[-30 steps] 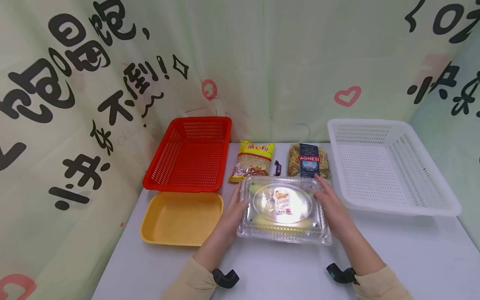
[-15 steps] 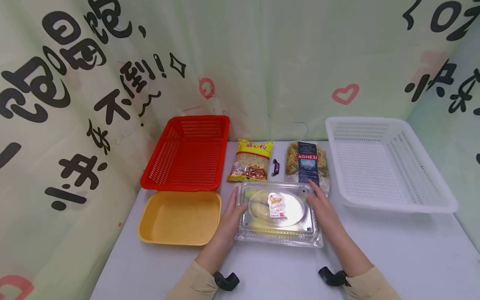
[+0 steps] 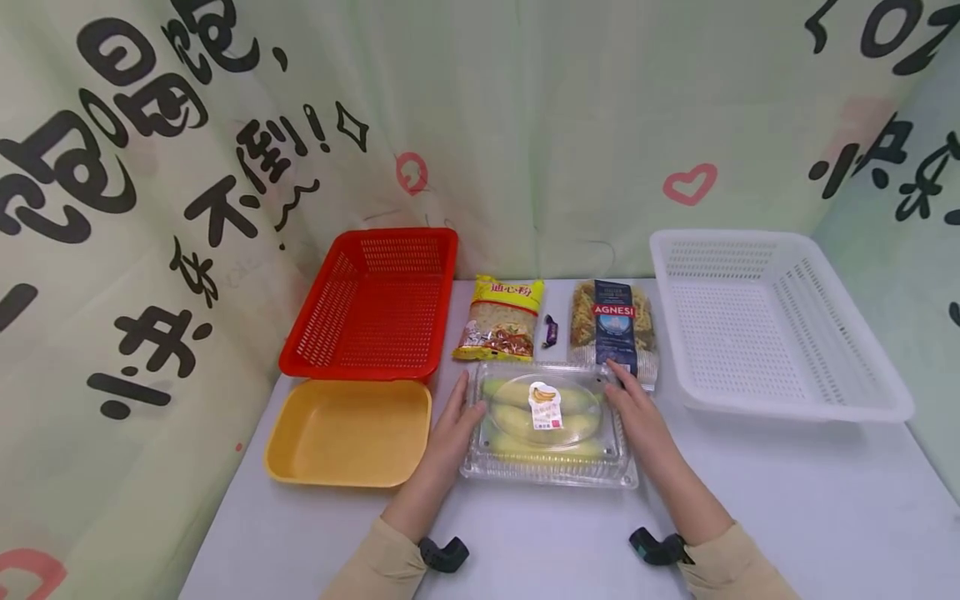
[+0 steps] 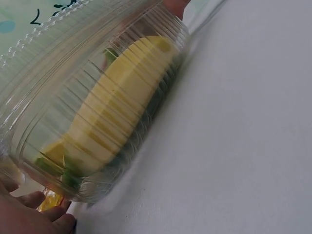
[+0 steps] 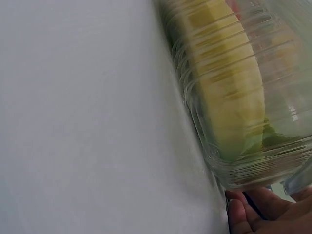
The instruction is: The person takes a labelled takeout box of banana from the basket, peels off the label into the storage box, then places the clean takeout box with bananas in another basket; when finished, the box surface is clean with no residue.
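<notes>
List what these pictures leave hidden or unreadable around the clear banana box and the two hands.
- Head view: label on the clear banana box is too small to read.
- Head view: fingertips of the left hand and right hand are hidden behind the box walls.
- Wrist views: only fingertips show at the frame edge.
- Head view: small purple wrapper is too small to identify.

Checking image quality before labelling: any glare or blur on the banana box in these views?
Head view: sharp, even light, only faint sheen on the clear banana box lid; bananas and label readable. Left wrist view: ribbed plastic distorts the bananas. Right wrist view: soft focus, box blurred, table featureless.
</notes>
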Demonstrator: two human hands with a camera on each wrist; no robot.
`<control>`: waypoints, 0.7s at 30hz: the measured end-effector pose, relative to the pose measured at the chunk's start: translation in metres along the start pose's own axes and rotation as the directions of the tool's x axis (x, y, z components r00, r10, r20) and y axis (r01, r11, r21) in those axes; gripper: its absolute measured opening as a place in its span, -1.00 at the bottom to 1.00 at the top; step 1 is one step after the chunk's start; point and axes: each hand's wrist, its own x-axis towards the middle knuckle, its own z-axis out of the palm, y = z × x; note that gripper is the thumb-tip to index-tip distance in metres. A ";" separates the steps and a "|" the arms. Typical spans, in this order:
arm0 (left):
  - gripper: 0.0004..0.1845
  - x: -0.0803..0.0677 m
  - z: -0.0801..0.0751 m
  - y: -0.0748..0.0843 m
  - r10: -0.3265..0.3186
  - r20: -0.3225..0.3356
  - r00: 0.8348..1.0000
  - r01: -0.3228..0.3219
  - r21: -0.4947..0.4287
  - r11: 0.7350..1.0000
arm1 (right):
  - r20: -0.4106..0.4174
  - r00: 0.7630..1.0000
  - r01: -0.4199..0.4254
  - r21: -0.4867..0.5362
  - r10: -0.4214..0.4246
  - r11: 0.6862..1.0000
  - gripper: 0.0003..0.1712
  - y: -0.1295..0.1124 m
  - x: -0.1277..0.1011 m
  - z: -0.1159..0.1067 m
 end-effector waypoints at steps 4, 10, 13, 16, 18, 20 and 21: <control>-0.23 0.000 0.000 0.002 0.016 -0.002 1.000 -0.016 -0.016 1.000 | 0.004 1.000 -0.004 -0.021 0.004 1.000 -0.30 0.000 0.001 0.000; -0.32 0.000 -0.001 0.008 0.081 -0.067 0.994 -0.078 0.049 0.996 | 0.013 1.000 0.007 -0.023 -0.007 1.000 -0.28 0.002 0.002 0.001; -0.46 -0.001 -0.001 0.016 0.160 -0.108 0.981 -0.143 0.149 0.978 | 0.017 1.000 0.011 -0.025 -0.011 1.000 -0.27 0.001 0.002 0.000; -0.59 -0.003 -0.001 0.030 0.270 -0.089 0.959 -0.237 0.277 0.931 | 0.020 1.000 0.008 -0.021 -0.008 1.000 -0.27 0.001 0.002 0.000; -0.65 -0.006 0.001 0.040 0.331 -0.034 0.943 -0.297 0.361 0.884 | 0.021 1.000 -0.001 -0.017 0.002 1.000 -0.26 0.002 0.002 -0.001; -0.70 -0.009 0.004 0.050 0.387 0.049 0.921 -0.366 0.453 0.813 | 0.021 1.000 -0.010 -0.012 0.011 1.000 -0.26 0.002 0.002 -0.001; -0.72 -0.010 0.006 0.055 0.411 0.097 0.906 -0.401 0.503 0.766 | 0.021 1.000 -0.014 -0.011 0.015 1.000 -0.26 0.002 0.002 -0.001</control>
